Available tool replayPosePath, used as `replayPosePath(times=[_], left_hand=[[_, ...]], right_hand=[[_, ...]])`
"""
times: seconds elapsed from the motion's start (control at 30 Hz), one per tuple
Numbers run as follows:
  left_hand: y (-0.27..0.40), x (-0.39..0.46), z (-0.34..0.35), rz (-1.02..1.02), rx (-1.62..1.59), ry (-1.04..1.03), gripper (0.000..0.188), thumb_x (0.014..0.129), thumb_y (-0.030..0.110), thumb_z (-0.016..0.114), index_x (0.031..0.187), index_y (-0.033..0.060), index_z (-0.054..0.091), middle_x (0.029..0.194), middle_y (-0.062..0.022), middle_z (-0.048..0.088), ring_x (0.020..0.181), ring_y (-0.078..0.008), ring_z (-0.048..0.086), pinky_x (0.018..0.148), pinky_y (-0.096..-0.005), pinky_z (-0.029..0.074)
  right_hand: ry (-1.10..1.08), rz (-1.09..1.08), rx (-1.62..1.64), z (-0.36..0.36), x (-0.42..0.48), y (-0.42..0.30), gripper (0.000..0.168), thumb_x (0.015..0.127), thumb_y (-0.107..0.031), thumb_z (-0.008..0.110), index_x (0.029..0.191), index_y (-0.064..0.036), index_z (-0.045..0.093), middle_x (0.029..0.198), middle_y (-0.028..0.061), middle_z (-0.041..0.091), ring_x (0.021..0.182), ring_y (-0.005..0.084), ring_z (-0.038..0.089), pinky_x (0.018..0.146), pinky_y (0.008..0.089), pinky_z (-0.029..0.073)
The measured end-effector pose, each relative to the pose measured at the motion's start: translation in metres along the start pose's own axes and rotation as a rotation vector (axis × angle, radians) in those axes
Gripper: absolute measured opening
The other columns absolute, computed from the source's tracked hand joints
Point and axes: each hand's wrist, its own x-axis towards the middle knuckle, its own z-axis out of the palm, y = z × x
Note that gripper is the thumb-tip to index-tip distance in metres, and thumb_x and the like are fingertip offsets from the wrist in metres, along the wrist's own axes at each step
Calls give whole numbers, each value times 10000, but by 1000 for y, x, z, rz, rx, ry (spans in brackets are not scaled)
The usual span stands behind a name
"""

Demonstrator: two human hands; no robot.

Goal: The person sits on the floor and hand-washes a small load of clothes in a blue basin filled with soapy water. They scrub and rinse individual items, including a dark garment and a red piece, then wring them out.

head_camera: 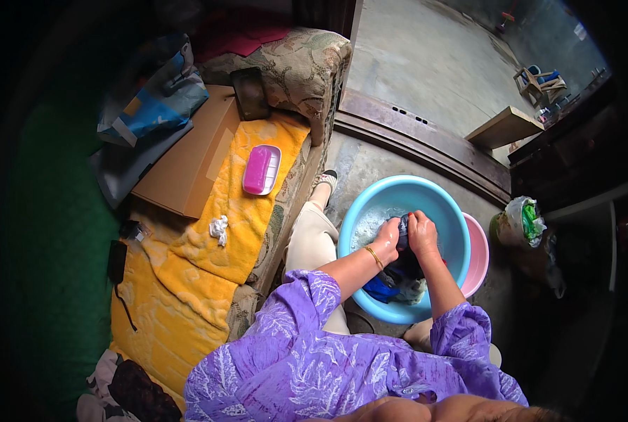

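Observation:
A light blue plastic basin (453,211) stands on the floor before me with soapy water (367,227) inside. Over it, my left hand (387,238) grips one side of a dark, wet cloth (402,232). My right hand (422,232) holds the other side, close against the left. Wet suds show on the left hand, and a gold bangle (374,257) circles that wrist. Below my hands lie more wet garments, among them a blue piece (379,289) and a greyish-white piece (412,291). Much of the dark cloth is hidden by my fingers.
A pink basin (477,256) sits partly behind the blue one. On the sofa's yellow cover (240,253), a pink soap bar (257,169) rests in a white dish beside a cardboard box (187,163). A bag-lined bin (519,224) stands right, and a raised door sill (424,142) lies beyond.

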Motion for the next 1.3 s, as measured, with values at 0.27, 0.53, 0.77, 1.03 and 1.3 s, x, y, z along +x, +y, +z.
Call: replayPosePath(times=[0.27, 0.53, 0.77, 1.03, 1.3], left_hand=[[-6, 28, -20, 261, -202, -115, 328, 857, 283, 506, 1086, 51, 468, 1065, -89, 548, 963, -202, 511, 843, -377, 415], [-7, 35, -20, 162, 50, -105, 494, 831, 368, 525, 1188, 40, 429, 1203, -153, 459, 1088, -233, 445, 932, -387, 364], [22, -25, 12, -15, 139, 39, 392, 813, 308, 567, 1059, 24, 456, 994, -158, 493, 865, -261, 519, 723, -419, 462], [-2, 3, -4, -12, -141, -145, 190, 883, 226, 470, 897, 67, 572, 830, -87, 588, 762, -204, 564, 683, -356, 458], [12, -6, -11, -252, -166, -283, 287, 888, 307, 415, 796, 75, 556, 854, -114, 601, 826, -240, 570, 758, -383, 463]], right_hand=[[-209, 59, -228, 49, 2, 19, 254, 889, -218, 477, 1010, 5, 492, 1076, 280, 508, 953, 452, 552, 831, 513, 458], [-211, -31, 240, 39, 2, 16, 166, 766, -104, 531, 917, -34, 532, 801, 147, 599, 827, 289, 602, 741, 403, 466], [-231, 9, 836, -29, -56, -33, 110, 737, -83, 583, 802, -61, 497, 728, 1, 476, 626, 114, 445, 575, 240, 385], [29, -142, 77, -3, -23, -20, 284, 882, -282, 535, 759, -27, 523, 728, 220, 579, 724, 413, 567, 619, 453, 449], [6, -191, 223, -13, -44, -49, 253, 865, -222, 559, 734, -16, 496, 707, 211, 530, 679, 396, 543, 619, 439, 432]])
